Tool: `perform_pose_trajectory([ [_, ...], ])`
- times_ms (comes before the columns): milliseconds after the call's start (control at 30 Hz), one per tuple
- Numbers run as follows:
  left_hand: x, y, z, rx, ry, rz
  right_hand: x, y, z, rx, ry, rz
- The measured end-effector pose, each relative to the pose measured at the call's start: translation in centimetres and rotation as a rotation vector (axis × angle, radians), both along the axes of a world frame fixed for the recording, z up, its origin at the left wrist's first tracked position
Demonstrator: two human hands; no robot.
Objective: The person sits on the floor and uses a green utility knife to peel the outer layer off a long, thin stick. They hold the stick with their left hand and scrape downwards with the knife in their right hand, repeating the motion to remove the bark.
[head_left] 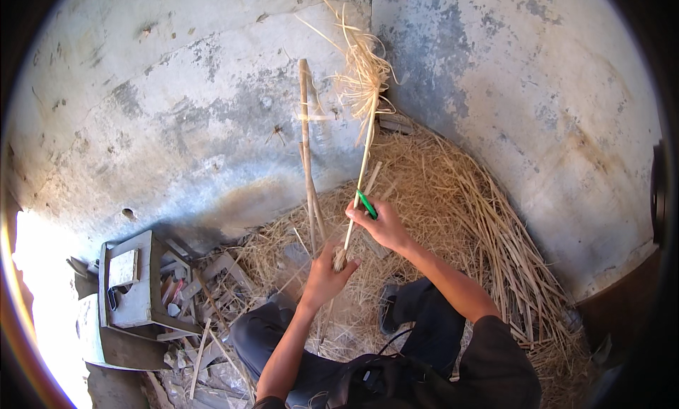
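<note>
- Head view: the lower end of a pale straw stalk (359, 179) is gripped by the closed left hand (327, 273).
- A green tool (366, 204) is pinched against the stalk by the right hand (382, 225).
- The stalk is held upright, frayed on top, above a straw pile (453, 218).

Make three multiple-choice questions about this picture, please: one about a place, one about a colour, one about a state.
1. Where does the pile of straw lie?
A. in the corner where two walls meet
B. on a table
C. inside a basket

2. What colour is the small tool in the right hand?
A. red
B. green
C. white

3. How does the left hand hold the pale stalk?
A. it is open and apart from it
B. it is closed around its lower end
C. it presses it flat on the floor

Answers: 1 A, the straw fills the corner; 2 B, the handle shows green; 3 B, fingers wrap the upright stalk's base.
</note>
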State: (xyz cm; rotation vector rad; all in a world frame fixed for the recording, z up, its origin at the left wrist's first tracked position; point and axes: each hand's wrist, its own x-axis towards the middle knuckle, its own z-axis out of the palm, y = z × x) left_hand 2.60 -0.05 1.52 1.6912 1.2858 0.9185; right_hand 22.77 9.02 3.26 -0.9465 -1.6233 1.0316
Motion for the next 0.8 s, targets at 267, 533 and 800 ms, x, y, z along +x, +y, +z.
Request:
perform_pose_trajectory([
  [267,-0.3,0.5,-2.4,-0.047,-0.136,0.037,-0.1,-0.9,1.3,0.067,-0.054,-0.055],
  [533,-1.2,0.2,-0.4,-0.262,-0.466,0.101,0.9,-2.0,1.6,0.391,-0.525,0.008],
  [800,-1.6,0.6,-0.7,-0.177,-0.373,0.132,-0.9,-2.9,0.3,0.655,-0.631,0.029],
])
